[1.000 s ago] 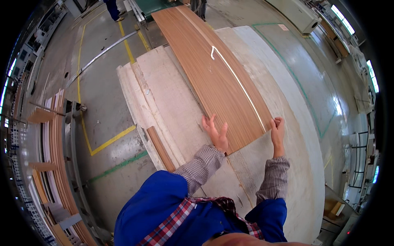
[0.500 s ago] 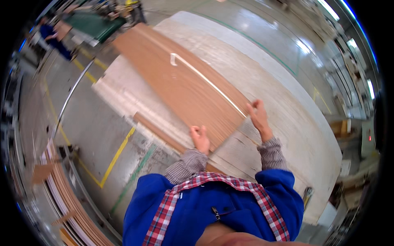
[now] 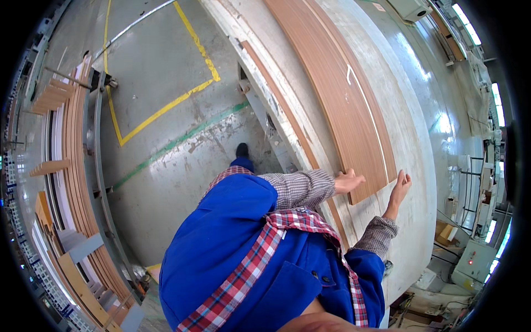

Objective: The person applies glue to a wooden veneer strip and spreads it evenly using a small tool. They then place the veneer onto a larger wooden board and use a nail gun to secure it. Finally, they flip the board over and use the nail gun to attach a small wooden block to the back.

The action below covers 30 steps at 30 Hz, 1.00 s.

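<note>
A long brown wood-grain panel [image 3: 351, 135] lies flat on a pale worktable [image 3: 414, 144], its far end running out of the top of the view. A thin white strip [image 3: 381, 157] with a hooked end runs along its right side. My left hand [image 3: 347, 182] is closed at the panel's near left edge, thumb and fingers bent over it. At the near right corner, my right hand [image 3: 399, 191] has its fingers curled in beside the edge; its exact contact is partly hidden.
A narrow brown strip [image 3: 293, 124] lies along the table's left side. Stacked boards [image 3: 72, 149] stand on a rack at far left. Yellow tape [image 3: 166, 110] and a green line [image 3: 182, 135] mark the floor between. A grey control box [image 3: 475, 260] is at right.
My view has swung left, so table and panel now appear further right and steeper. Both hands remain by the panel's near end. The rack and more floor have come into view.
</note>
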Tool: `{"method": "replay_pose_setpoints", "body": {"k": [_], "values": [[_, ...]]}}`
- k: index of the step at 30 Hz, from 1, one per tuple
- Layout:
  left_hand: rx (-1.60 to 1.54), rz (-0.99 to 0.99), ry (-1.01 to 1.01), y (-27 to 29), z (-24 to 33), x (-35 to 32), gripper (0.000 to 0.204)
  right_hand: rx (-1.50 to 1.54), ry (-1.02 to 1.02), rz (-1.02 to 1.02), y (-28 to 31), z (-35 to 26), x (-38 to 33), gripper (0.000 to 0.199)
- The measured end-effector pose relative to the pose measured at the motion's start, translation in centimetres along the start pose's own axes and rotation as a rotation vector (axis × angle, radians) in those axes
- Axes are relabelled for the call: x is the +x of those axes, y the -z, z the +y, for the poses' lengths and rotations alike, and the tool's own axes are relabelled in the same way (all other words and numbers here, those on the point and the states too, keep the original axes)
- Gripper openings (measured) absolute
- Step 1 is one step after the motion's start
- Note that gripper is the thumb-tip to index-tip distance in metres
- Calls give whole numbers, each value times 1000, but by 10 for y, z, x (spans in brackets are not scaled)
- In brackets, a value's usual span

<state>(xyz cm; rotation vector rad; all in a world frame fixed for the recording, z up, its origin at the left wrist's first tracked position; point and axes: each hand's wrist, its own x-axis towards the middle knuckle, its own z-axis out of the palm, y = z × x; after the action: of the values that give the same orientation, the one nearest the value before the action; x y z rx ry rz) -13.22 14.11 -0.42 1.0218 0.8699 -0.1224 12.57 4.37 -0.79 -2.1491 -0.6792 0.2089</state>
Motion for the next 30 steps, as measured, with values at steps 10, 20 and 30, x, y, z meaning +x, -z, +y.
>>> {"method": "replay_pose_setpoints", "body": {"k": [10,20,30], "values": [[297,-33,-565,-7,-109,-89,35,163,196,-108,-23,-29,-203,19],[542,311,299,194,-362,-146,50,-442,-28,-1163,-182,23,-332,46],[532,92,870,216,-433,-146,86,-675,-165,-1247,-217,86,-329,41]]}}
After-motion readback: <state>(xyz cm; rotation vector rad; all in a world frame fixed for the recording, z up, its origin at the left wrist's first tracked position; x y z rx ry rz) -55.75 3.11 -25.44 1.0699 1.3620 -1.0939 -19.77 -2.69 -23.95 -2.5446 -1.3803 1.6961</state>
